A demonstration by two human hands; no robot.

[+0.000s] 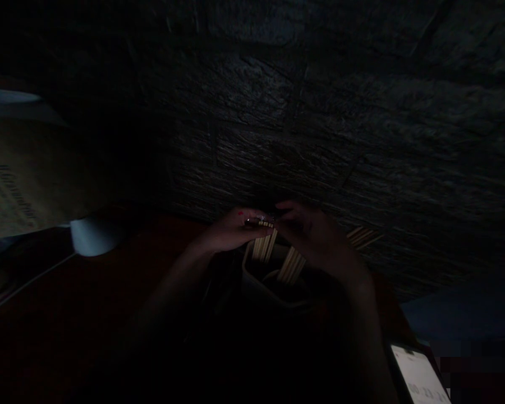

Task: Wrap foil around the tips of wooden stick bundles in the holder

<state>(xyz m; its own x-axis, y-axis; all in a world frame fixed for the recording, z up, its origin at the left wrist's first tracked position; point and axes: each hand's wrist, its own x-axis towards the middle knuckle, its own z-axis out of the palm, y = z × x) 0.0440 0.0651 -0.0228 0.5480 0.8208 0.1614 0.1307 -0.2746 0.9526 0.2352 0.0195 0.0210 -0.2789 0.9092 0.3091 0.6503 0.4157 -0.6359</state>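
The scene is very dark. My left hand (235, 230) and my right hand (311, 233) meet in the middle of the view, fingers pinched together round a small bundle of thin pale sticks (264, 224). More of the same pale sticks (290, 265) stand below the hands, in what looks like a dark container (273, 292). A few further sticks (362, 235) show to the right of my right hand. The left hand's nails are painted red.
A rough dark woven or stone-like wall (320, 140) fills the background. A cardboard box with printing (21, 179) and a white object with a cable (92, 235) lie at the left. A lit phone screen (418, 376) sits at the bottom right on a reddish surface (67, 314).
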